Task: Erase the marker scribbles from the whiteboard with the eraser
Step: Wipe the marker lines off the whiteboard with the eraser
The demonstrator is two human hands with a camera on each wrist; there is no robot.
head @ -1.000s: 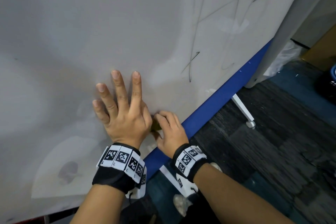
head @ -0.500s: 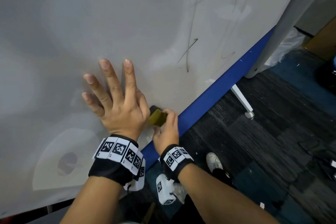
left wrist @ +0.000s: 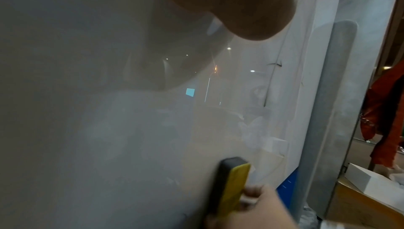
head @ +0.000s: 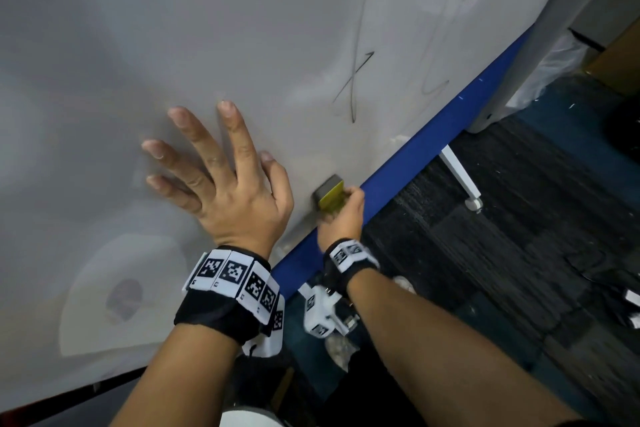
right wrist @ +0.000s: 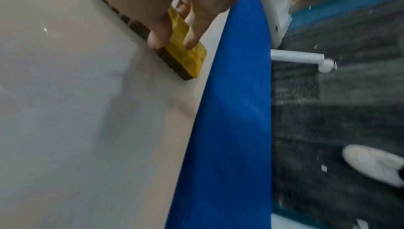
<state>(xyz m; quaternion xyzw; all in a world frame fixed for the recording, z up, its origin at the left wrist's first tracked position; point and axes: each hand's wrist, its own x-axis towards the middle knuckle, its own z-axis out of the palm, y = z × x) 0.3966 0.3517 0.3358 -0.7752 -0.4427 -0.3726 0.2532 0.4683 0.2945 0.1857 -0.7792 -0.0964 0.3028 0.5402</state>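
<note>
The left hand (head: 221, 180) lies flat against the whiteboard (head: 138, 45), fingers straight and spread wide, palm pressed to the surface. Spreading out under and around that hand, the whiteboard fills most of the head view; its blue edge (head: 408, 163) runs just past the right hand (head: 341, 215), and beyond that edge lies dark carpet (head: 519, 253). Up and to the right of both hands, well apart from them, thin dark marker scribbles (head: 356, 87) cross the board. The right hand sits just beside the left, nearer the blue edge, thumb and fingers curled round the eraser (head: 330, 196) — a yellow block with a dark pad. The pad lies against the board, close to the blue edge — the wrist view shows the fingertips (right wrist: 191, 42) on the yellow back.
</note>
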